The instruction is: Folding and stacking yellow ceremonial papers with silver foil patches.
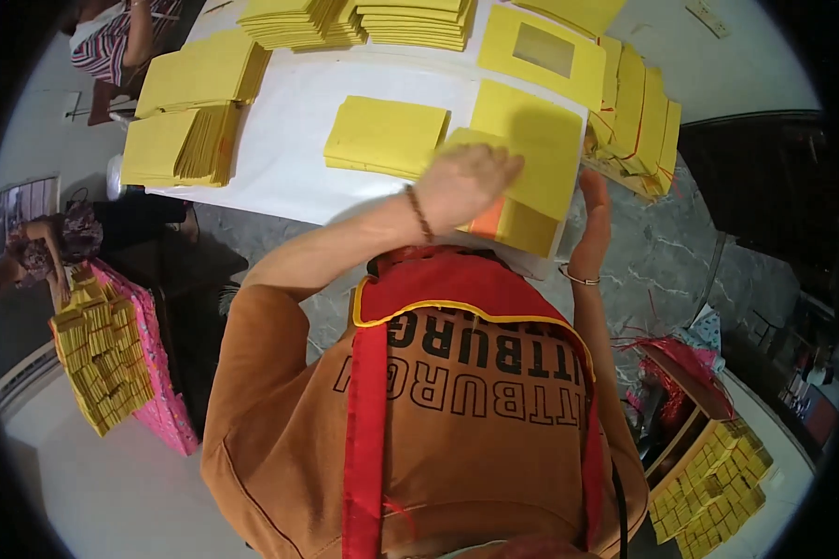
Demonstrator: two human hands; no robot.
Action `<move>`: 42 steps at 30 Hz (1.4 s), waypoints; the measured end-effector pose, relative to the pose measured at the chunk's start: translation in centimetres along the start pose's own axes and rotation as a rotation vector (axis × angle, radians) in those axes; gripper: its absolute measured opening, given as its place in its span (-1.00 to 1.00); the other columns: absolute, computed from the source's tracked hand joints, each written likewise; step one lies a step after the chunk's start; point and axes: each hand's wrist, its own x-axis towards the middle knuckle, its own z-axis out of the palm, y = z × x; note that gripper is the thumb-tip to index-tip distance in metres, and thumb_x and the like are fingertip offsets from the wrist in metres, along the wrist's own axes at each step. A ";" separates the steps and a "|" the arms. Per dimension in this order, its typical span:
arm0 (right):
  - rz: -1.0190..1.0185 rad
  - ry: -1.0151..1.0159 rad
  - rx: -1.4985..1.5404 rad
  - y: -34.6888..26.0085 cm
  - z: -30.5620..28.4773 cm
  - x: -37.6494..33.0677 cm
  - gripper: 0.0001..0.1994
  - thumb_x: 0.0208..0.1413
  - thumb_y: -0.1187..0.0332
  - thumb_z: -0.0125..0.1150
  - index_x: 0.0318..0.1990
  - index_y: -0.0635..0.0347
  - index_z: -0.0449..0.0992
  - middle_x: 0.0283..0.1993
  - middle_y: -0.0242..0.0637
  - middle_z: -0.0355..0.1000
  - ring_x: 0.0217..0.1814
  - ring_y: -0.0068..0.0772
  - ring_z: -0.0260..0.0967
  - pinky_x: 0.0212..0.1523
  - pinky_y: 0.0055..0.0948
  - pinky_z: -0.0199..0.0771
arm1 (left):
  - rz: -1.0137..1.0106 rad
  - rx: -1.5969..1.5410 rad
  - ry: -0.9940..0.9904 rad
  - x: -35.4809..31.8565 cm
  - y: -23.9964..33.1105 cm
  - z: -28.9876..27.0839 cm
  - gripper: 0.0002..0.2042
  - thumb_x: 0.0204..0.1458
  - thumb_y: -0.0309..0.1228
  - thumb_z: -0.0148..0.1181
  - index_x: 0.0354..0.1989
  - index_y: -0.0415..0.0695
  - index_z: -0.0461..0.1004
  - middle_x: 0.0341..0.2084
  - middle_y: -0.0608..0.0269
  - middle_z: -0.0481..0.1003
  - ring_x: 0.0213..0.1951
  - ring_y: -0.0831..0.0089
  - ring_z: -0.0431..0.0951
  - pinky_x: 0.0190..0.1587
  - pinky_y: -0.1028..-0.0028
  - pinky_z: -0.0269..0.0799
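My left hand (pixel 468 184), a dark beaded bracelet at its wrist, is curled closed over yellow paper (pixel 539 126) at the table's near right corner. Its fingertips are hidden, so I cannot make out what is in them. An orange patch (pixel 487 220) shows on the folded yellow piece below that hand. Just past the table's right edge, my right hand (pixel 595 219) is held edge-on with its fingers stretched out, holding nothing visible. A short stack of folded yellow paper (pixel 385 135) lies left of my left hand.
Stacks of yellow paper (pixel 182 144) stand at the table's left and far sides. A yellow sheet with a grey rectangle (pixel 543 49) lies at the far right. Tied yellow bundles (pixel 639 121) adjoin the right edge. More bundles (pixel 103 354) are at left, near a seated person (pixel 51 242).
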 end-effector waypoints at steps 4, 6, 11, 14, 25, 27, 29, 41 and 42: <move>-0.115 0.023 -0.091 0.1 0.5 -0.5 -0.58 0.06 0.31 0.00 0.08 0.26 0.24 0.11 -0.15 0.22 0.20 -0.25 0.10 0.19 -0.38 -0.02 | -0.062 0.155 0.320 -4.0 -5.7 -3.2 -0.51 -0.28 -0.44 0.11 -0.04 -0.22 0.31 -0.20 0.10 0.43 -0.14 0.28 0.43 -0.11 0.38 0.35; -0.142 0.022 -0.107 0.1 1.0 -0.6 -0.57 0.05 0.32 0.00 0.09 0.26 0.24 0.09 -0.14 0.24 0.19 -0.25 0.11 0.18 -0.37 -0.01 | -0.115 0.260 0.240 -7.4 -9.5 -1.8 -0.48 -0.30 -0.45 0.14 -0.02 -0.20 0.30 -0.16 0.09 0.41 -0.11 0.27 0.41 -0.08 0.38 0.33; -0.256 -0.076 -0.657 0.9 1.4 -0.7 -0.65 -0.04 0.32 0.11 -0.03 0.10 0.38 -0.02 -0.24 0.34 0.13 -0.29 0.20 0.12 -0.18 -0.04 | -0.157 0.200 -0.052 -12.4 -11.4 4.3 -0.39 -0.30 -0.50 0.14 0.07 -0.15 0.21 0.03 0.09 0.26 0.06 0.18 0.23 0.08 0.34 0.18; -0.275 -0.089 -0.666 1.5 1.3 -0.8 -0.70 -0.06 0.31 0.13 -0.10 0.04 0.43 -0.03 -0.35 0.35 0.13 -0.37 0.20 0.14 -0.11 -0.13 | -0.186 0.134 -0.076 -12.5 -11.2 4.5 -0.40 -0.26 -0.51 0.11 0.10 -0.15 0.17 0.09 0.06 0.17 0.11 0.15 0.16 0.12 0.27 0.11; -0.369 -0.182 -0.739 2.5 1.2 -0.2 -0.75 -0.13 0.25 0.19 -0.22 -0.07 0.48 0.00 -0.44 0.30 0.18 -0.34 0.13 0.09 -0.13 -0.03 | -0.191 0.254 -0.229 -11.8 -10.3 3.4 -0.40 -0.20 -0.48 0.04 0.14 -0.20 0.08 0.15 0.03 0.07 0.16 0.11 0.06 0.17 0.20 -0.02; -0.374 -0.181 -0.710 2.8 1.2 -0.1 -0.75 -0.13 0.25 0.20 -0.22 -0.06 0.48 0.00 -0.43 0.30 0.18 -0.33 0.13 0.08 -0.13 -0.02 | -0.208 0.345 -0.351 -10.4 -9.1 1.3 -0.39 -0.17 -0.44 0.06 0.14 -0.21 0.08 0.14 0.02 0.07 0.16 0.10 0.07 0.16 0.24 0.00; -0.382 -0.175 -0.687 2.8 1.1 -0.1 -0.74 -0.14 0.25 0.20 -0.22 -0.06 0.48 -0.01 -0.42 0.30 0.17 -0.32 0.13 0.06 -0.18 0.01 | -0.156 0.255 -0.267 -7.8 -6.9 -0.8 -0.43 -0.16 -0.42 0.07 0.11 -0.21 0.13 0.12 0.03 0.11 0.14 0.12 0.10 0.13 0.26 0.04; -0.106 -0.225 -0.093 3.8 0.3 0.2 -0.81 0.06 0.28 0.02 -0.27 0.14 0.49 -0.06 -0.31 0.36 0.22 -0.19 0.06 0.18 -0.30 -0.01 | 0.148 -0.455 -0.132 -3.6 -1.3 3.3 -0.79 -0.11 -0.39 0.11 -0.30 -0.23 0.43 -0.36 0.13 0.41 -0.24 0.26 0.38 -0.18 0.42 0.29; -0.105 -0.224 -0.090 3.9 0.1 0.2 -0.81 0.06 0.28 0.02 -0.27 0.14 0.49 -0.06 -0.31 0.36 0.22 -0.19 0.06 0.18 -0.30 -0.01 | 0.149 -0.454 -0.134 -3.4 -1.7 3.4 -0.79 -0.11 -0.39 0.11 -0.30 -0.23 0.43 -0.36 0.13 0.41 -0.24 0.26 0.38 -0.18 0.42 0.29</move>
